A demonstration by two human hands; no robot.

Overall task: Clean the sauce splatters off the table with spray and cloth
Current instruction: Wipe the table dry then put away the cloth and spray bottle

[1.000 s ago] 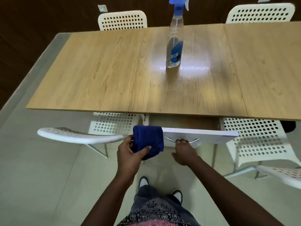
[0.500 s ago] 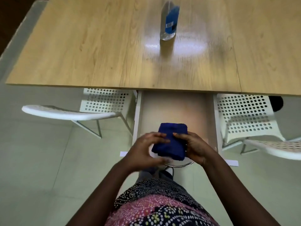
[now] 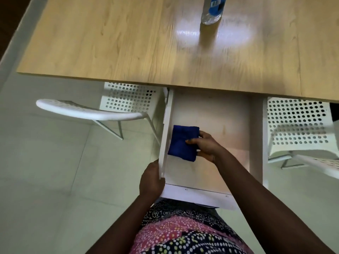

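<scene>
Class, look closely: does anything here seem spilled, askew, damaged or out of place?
Nothing stands out. The spray bottle stands upright on the table, no splatters show, and the folded blue cloth lies in the open drawer.

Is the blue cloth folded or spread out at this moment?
Folded. The blue cloth is a compact, thick rectangle lying in the open drawer, with the right hand on its edge.

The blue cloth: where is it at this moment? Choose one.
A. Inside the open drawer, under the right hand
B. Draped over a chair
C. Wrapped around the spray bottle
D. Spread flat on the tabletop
A: the folded blue cloth lies in the open drawer, by its left wall, with the right hand on it.
</scene>
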